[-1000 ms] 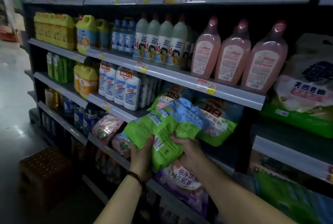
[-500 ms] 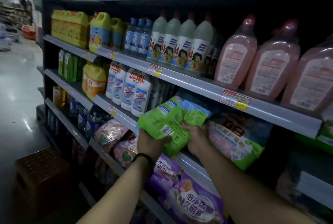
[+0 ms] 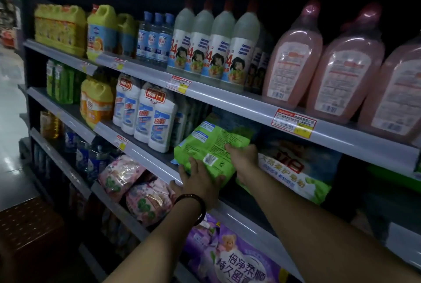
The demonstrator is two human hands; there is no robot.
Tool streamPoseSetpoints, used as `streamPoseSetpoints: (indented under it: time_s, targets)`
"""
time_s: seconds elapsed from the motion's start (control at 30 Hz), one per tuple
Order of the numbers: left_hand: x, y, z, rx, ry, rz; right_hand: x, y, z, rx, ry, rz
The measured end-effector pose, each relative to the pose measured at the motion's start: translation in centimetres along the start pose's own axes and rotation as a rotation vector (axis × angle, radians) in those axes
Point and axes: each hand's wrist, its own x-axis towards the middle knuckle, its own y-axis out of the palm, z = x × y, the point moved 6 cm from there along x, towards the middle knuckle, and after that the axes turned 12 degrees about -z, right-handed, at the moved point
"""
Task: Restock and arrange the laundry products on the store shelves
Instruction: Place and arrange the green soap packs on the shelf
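Observation:
A green and blue bag of laundry powder (image 3: 206,146) lies tilted on the third shelf (image 3: 148,154), its far end pushed in under the shelf above. My left hand (image 3: 197,181) holds its near lower edge, fingers spread under the bag and over the shelf lip. My right hand (image 3: 243,161) grips the bag's right side. Another bag of the same kind (image 3: 298,171) lies just to the right on the same shelf. White detergent bottles (image 3: 155,114) stand immediately left of the held bag.
Pink bottles (image 3: 348,64) and white bleach bottles (image 3: 211,43) fill the shelf above. Pink refill bags (image 3: 134,187) and a purple bag (image 3: 234,257) sit on the shelf below. A brown stool (image 3: 27,223) stands on the floor at lower left.
Both hands have carried the green bag up and forward from in front of the shelves onto the third shelf, sliding it in beside the white bottles.

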Motion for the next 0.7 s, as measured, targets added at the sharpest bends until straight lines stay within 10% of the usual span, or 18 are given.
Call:
streamPoseSetpoints:
  time_s: [0.13, 0.7]
  targets:
    - [-0.3, 0.0, 0.0, 0.097, 0.016, 0.022, -4.7, -0.7, -0.9, -0.222, -0.185, -0.248]
    - [-1.4, 0.5, 1.2, 0.153, -0.075, -0.014, -9.6, -5.3, 0.9, -0.639, -0.556, 0.297]
